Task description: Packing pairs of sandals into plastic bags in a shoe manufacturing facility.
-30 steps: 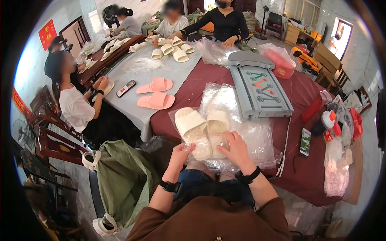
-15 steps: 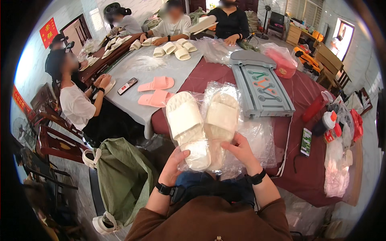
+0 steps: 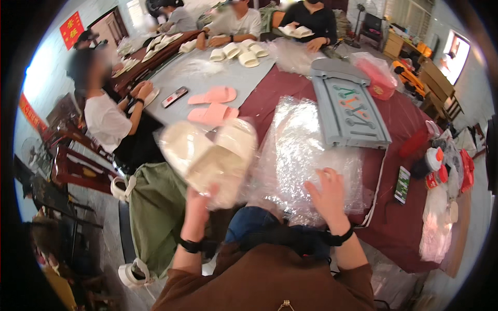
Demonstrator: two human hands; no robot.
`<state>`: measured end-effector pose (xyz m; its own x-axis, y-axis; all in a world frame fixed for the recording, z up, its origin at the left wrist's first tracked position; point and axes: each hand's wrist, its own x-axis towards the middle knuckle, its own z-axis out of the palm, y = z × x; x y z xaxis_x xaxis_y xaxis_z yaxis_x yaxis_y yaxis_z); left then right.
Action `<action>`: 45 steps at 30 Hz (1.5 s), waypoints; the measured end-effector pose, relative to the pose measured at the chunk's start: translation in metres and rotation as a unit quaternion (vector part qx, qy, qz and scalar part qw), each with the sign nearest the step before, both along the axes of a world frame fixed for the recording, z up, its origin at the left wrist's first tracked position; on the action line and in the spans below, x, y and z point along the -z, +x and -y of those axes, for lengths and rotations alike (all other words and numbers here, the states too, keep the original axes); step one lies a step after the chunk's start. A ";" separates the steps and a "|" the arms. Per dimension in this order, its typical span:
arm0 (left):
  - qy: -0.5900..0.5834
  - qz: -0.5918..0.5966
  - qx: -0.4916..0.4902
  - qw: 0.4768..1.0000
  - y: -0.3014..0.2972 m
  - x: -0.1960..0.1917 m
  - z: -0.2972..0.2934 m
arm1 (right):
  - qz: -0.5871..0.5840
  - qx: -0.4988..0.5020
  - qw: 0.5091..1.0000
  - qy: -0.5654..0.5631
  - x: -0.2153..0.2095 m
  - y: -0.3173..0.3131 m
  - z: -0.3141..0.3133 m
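Note:
A pair of cream slippers [image 3: 212,155] in clear plastic is held up by my left hand [image 3: 199,205], whose fingers close round the heel end; motion blurs them a little. The two slippers fan apart, over the table edge and beside the green sack. To the right, my right hand [image 3: 329,197] is empty, fingers apart, just above a stack of clear plastic bags [image 3: 301,150] on the maroon-covered table. Beyond the held pair, two pink slippers [image 3: 212,114] lie on the grey part of the tabletop.
A grey plastic folding stool [image 3: 353,111] lies behind the bags. On the right are a phone [image 3: 401,185], a bottle [image 3: 428,161] and a red jar [image 3: 437,178]. A green sack [image 3: 155,212] hangs left of me. Several people sit around the table with cream slippers [image 3: 241,52].
The bagged slippers have swung left in my left hand. My right hand has let go of them and opened over the plastic bags. My view has shifted slightly.

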<state>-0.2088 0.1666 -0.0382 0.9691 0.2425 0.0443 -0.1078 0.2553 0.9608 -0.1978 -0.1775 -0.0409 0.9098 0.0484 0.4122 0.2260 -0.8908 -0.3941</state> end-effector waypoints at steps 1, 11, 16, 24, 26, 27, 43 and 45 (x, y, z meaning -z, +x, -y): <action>0.068 -0.015 -0.069 0.995 -0.003 -0.007 -0.028 | -0.007 -0.014 1.000 0.005 0.002 -0.005 0.007; 0.560 -0.327 -0.204 0.733 -0.048 0.038 -0.211 | -0.070 0.043 0.994 -0.075 0.037 -0.026 0.023; 0.208 -0.486 -0.072 0.846 -0.077 0.176 -0.252 | -0.075 0.049 0.993 -0.079 0.047 -0.025 0.024; 0.633 -0.316 0.031 0.706 -0.097 0.313 -0.275 | -0.053 0.009 0.998 -0.019 0.037 -0.023 0.015; 0.632 -0.402 0.061 0.660 -0.078 0.301 -0.235 | -0.036 0.025 0.999 -0.006 0.043 -0.027 0.022; 0.634 -0.486 0.083 0.596 -0.024 0.255 -0.200 | -0.019 0.033 0.999 0.021 0.046 -0.030 0.029; 0.610 0.040 -0.133 0.780 0.257 0.025 -0.044 | -0.099 -0.053 0.959 0.259 0.036 -0.037 0.024; 0.613 -0.020 -0.142 0.777 0.289 0.025 -0.036 | -0.120 -0.042 0.954 0.271 0.039 -0.038 0.027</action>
